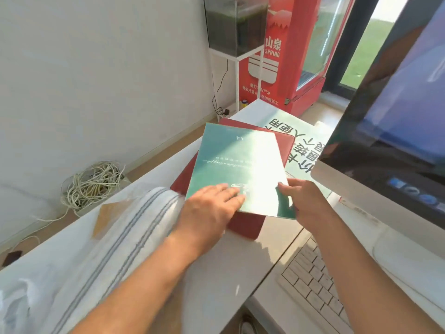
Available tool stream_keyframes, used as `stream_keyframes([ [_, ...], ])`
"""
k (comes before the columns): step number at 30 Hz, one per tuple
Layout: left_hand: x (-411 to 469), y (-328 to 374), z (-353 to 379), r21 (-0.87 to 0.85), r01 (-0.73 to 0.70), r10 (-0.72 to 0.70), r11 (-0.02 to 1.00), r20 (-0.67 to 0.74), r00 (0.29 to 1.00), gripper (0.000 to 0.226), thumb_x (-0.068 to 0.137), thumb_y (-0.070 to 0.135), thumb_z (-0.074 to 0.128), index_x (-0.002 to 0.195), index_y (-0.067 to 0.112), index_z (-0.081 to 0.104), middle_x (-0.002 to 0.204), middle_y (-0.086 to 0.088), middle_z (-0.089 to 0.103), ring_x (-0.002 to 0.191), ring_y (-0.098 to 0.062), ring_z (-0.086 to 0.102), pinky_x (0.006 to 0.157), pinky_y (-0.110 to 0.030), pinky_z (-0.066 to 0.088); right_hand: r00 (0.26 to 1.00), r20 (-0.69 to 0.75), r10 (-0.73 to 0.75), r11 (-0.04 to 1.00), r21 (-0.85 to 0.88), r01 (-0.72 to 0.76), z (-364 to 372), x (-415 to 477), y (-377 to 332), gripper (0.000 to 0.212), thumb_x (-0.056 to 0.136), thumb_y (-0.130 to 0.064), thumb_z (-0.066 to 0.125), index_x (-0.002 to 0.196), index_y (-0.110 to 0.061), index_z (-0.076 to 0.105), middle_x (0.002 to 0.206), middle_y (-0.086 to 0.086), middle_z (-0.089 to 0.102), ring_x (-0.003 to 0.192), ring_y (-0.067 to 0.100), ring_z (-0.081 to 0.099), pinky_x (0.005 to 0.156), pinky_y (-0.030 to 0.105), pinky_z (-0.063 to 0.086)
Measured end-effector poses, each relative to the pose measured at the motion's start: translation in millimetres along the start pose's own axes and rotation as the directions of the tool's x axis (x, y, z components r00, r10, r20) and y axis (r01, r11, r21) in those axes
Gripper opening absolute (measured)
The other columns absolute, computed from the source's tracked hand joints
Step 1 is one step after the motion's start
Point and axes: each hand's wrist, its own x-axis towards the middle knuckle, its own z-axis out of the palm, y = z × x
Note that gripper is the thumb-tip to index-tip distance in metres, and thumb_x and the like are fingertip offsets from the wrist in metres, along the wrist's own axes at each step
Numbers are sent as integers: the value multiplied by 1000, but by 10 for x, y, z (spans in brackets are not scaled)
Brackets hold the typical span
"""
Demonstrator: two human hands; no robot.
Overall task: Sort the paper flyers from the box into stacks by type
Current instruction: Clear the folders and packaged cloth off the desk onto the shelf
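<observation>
A glossy teal-green flyer (231, 160) lies tilted on top of a dark red flyer (248, 227) on the white desk. My left hand (212, 206) rests flat on the green flyer's near left corner, fingers straight. My right hand (305, 201) pinches the same flyer's near right edge, thumb on top. Behind them lies a pale green sheet (301, 143) printed with large dark characters. Sun glare washes out the middle of the green flyer.
A white striped bag (115, 239) lies on the desk at left. A monitor (395, 131) stands at right with a white keyboard (315, 283) in front. Beyond the desk are a red drinks fridge (286, 59), a glass tank on a stand (233, 25), and coiled cables (94, 182) on the floor.
</observation>
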Motion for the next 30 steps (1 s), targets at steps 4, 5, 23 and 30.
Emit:
stream_keyframes([
  [4,51,-307,-56,-41,207,-190,978,247,950,63,69,9,60,128,29,53,136,6,50,125,-17,45,101,-29,40,983,-80,-166,849,-518,102,125,154,114,13,81,-19,63,75,-7,63,67,5,61,64,22,56,56,26,36],
  [5,89,-394,-63,-48,282,-257,958,285,923,63,72,17,62,132,30,48,142,5,43,131,-16,37,106,-28,34,984,-95,-151,789,-611,62,140,169,134,14,81,-23,61,81,-9,62,72,6,62,69,22,58,59,27,38],
  [23,673,-1220,243,-238,835,-579,496,626,523,61,63,61,76,93,10,63,88,-4,69,81,-22,64,78,-36,52,998,-52,-19,982,-191,9,448,547,-404,28,82,-17,62,107,-11,50,101,9,65,85,25,67,71,41,59],
  [30,474,-1039,-2,-73,621,-477,781,571,668,27,80,34,62,102,20,68,98,5,69,91,-15,64,80,-30,50,994,104,-31,659,-746,98,175,757,-1110,34,81,-12,58,115,-13,60,108,7,66,98,28,64,89,37,52],
])
